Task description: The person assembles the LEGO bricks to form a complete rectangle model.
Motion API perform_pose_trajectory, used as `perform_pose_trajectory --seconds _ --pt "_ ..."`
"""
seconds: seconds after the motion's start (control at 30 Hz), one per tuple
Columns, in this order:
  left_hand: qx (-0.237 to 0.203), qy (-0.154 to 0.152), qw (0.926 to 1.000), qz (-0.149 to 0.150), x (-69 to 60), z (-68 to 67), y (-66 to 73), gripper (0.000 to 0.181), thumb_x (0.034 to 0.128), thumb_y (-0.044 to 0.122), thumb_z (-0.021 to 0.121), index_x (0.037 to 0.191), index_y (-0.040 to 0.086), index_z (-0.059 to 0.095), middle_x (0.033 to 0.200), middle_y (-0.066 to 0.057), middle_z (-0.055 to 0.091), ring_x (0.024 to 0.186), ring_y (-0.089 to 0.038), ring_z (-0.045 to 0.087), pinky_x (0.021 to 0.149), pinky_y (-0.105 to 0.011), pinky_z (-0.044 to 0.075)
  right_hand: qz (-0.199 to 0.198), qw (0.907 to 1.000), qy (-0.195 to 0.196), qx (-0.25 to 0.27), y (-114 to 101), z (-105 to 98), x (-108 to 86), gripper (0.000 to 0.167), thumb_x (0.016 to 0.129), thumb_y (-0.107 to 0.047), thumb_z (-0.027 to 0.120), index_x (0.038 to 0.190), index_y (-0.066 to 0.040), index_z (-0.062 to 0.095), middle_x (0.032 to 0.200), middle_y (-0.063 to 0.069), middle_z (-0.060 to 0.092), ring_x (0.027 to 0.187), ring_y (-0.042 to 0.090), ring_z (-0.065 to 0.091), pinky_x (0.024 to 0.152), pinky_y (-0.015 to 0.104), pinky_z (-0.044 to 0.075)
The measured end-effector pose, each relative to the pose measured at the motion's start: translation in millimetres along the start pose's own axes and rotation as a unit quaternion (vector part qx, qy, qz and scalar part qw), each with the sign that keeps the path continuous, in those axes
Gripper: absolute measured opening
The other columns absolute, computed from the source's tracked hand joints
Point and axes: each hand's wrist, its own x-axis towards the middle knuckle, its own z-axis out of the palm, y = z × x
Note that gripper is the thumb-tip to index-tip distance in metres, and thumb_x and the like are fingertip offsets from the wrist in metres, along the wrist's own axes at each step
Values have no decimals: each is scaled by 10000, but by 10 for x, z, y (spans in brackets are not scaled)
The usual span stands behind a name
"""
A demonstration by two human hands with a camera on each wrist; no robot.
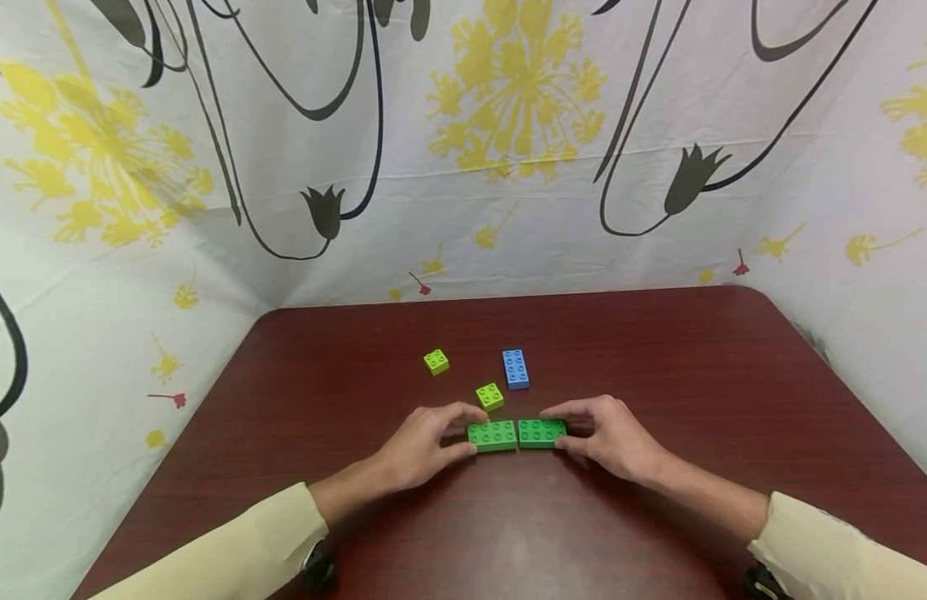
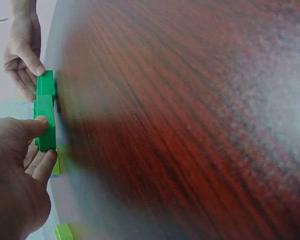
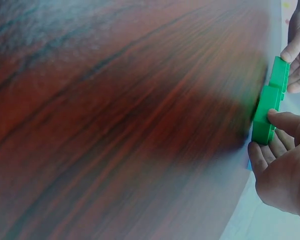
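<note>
Two green bricks lie end to end on the table, studs up, with a thin line between them in the head view. My left hand (image 1: pixel 421 446) pinches the left green brick (image 1: pixel 493 436) between thumb and fingers; the left wrist view shows the thumb on the near side of that brick (image 2: pixel 46 124). The right green brick (image 1: pixel 541 433) is held the same way by my right hand (image 1: pixel 617 439), whose thumb lies on the side of the brick (image 3: pixel 264 116) in the right wrist view.
Beyond the hands lie a small lime brick (image 1: pixel 489 397), another lime brick (image 1: pixel 437 361) farther back, and a blue brick (image 1: pixel 515 369). The dark red table (image 1: pixel 343 358) meets a patterned cloth (image 1: pixel 463 225) at the back and sides.
</note>
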Motion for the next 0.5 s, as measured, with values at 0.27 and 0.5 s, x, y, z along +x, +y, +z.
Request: perform_pose_trajectory --seconds 0.27,0.5 --pt "-64 -17 10000 36 14 25 -5 392 999 78 758 1373 143 662 1362 6 696 1237 -115 674 1020 -254 537 -24 10000 -21 17 7 21 5 385 918 31 801 1295 -26 748 1282 154 728 1175 313 718 902 373 617" --pt "-105 -40 9999 45 30 40 -10 387 999 63 752 1368 133 662 1361 -5 695 1235 -119 675 1011 -230 532 -27 10000 -27 48 8 29 11 391 910 38 805 1292 -22 748 1276 153 730 1168 310 721 906 370 616"
